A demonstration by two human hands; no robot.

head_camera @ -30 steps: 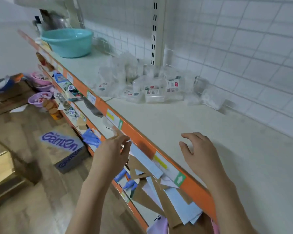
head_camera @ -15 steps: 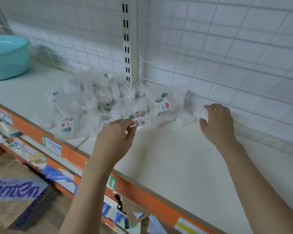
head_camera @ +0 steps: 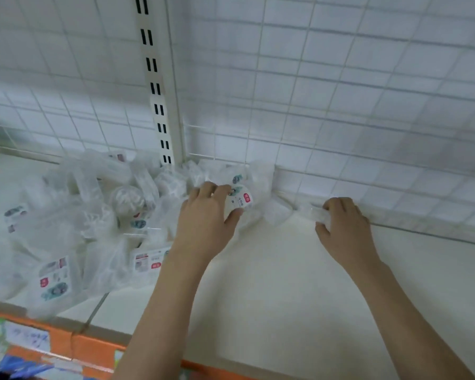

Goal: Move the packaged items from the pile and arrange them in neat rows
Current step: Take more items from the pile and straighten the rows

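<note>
A pile of clear plastic packets [head_camera: 93, 215] with small printed labels covers the left part of the white shelf [head_camera: 272, 283], up against the wire grid back. My left hand [head_camera: 206, 223] grips a labelled packet [head_camera: 242, 200] at the pile's right edge, fingers and thumb curled round it. My right hand [head_camera: 343, 226] holds a small clear packet [head_camera: 317, 213] by the shelf's back edge, a little right of the pile. Several packets lie under others, partly hidden.
A white wire grid panel [head_camera: 340, 105] and a slotted upright post [head_camera: 159, 105] close the back of the shelf. An orange front rail [head_camera: 74, 346] with paper price tags runs along the near edge. Bare shelf surface spreads to the right of the pile.
Both hands have reached further in. The left now grips a labelled packet at the pile's right edge; the right has curled round a clear packet by the back edge. The view has moved closer.
</note>
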